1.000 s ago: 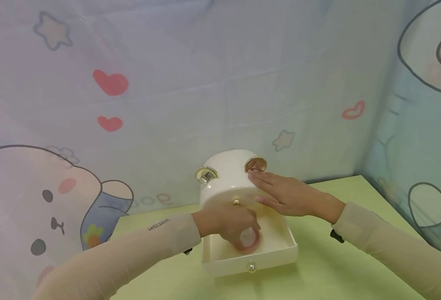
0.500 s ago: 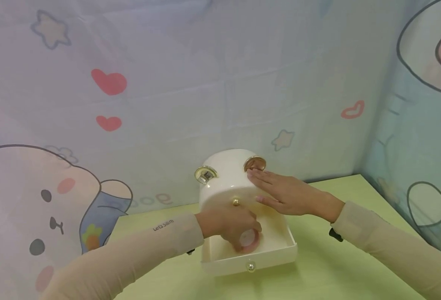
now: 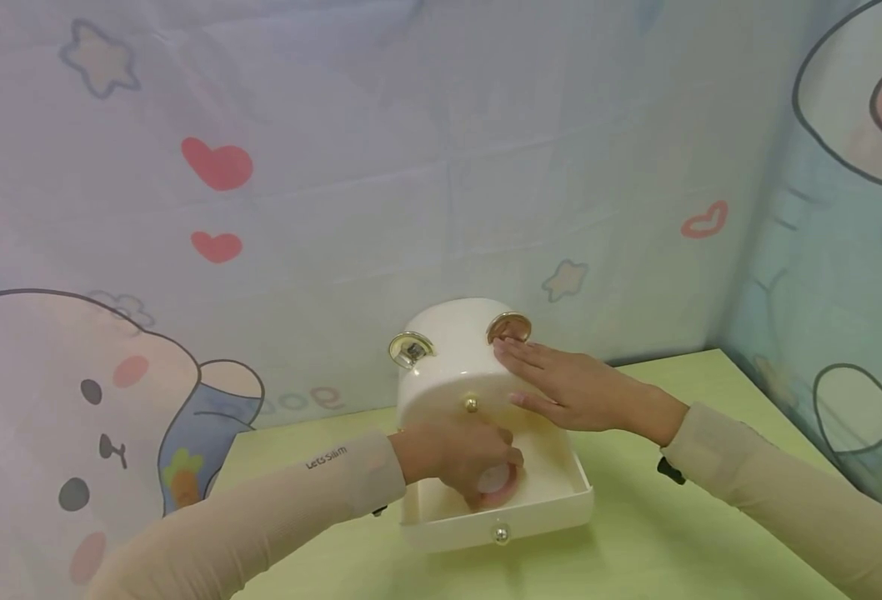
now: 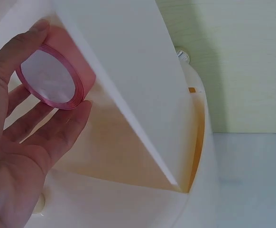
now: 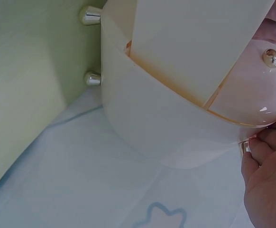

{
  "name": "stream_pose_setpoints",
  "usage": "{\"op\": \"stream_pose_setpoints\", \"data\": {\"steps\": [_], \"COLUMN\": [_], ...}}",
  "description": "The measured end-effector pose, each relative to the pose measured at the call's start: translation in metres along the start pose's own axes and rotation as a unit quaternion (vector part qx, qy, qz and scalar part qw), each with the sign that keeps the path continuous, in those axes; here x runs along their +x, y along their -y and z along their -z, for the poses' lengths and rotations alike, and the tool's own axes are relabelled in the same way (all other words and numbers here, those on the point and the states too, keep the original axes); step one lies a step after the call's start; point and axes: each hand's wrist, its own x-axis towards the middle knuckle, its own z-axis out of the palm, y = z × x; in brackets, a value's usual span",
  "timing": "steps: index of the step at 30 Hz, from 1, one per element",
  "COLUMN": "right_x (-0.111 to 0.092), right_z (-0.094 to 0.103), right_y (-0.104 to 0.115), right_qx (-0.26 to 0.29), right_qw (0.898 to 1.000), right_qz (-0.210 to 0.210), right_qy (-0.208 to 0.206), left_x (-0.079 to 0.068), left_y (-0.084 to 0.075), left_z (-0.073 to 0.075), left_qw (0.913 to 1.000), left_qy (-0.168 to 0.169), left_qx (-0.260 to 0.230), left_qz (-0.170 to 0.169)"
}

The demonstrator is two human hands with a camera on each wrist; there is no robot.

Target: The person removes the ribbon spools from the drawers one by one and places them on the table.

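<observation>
Low inside the pulled-out drawer [image 3: 553, 515] of a white rounded box [image 3: 452, 333], my left hand [image 3: 448, 454] holds a roll of pink ribbon [image 4: 74, 61]. Its thumb is on the roll's upper edge and the fingers curve under the lower edge, as the left wrist view shows. The ribbon's core looks whitish. My right hand [image 3: 579, 387] lies with nearly straight fingers against the box's upper right side, fingertips by the right gold ear [image 3: 512, 325]. In the right wrist view its fingertips touch the box near its top edge.
A second gold ear [image 3: 411, 348] is on the box's left, and a gold knob [image 3: 472, 404] is on its upper front. Another knob [image 3: 501, 533] is on the drawer front. The pale green table [image 3: 658, 500] ends at a printed cloth backdrop [image 3: 351, 167]. Short gold feet [image 5: 91, 15] support the box.
The view shifts very slightly. Both hands keep almost the same places, with the ribbon roll still held in the drawer by my left hand.
</observation>
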Motion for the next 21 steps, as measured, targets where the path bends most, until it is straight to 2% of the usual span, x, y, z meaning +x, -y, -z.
{"op": "stream_pose_setpoints", "data": {"steps": [8,21], "right_x": [0.000,-0.001], "right_z": [-0.002,-0.003], "right_y": [-0.002,-0.001], "right_qx": [-0.007,-0.010], "right_qw": [1.000,1.000], "right_qz": [0.006,0.008], "right_qy": [-0.002,-0.010], "left_x": [0.002,-0.001], "left_y": [0.000,-0.007], "left_z": [0.000,0.010], "left_qw": [1.0000,0.9999], "left_qy": [-0.004,-0.004], "left_qx": [0.002,0.013], "left_qz": [-0.006,-0.008]}}
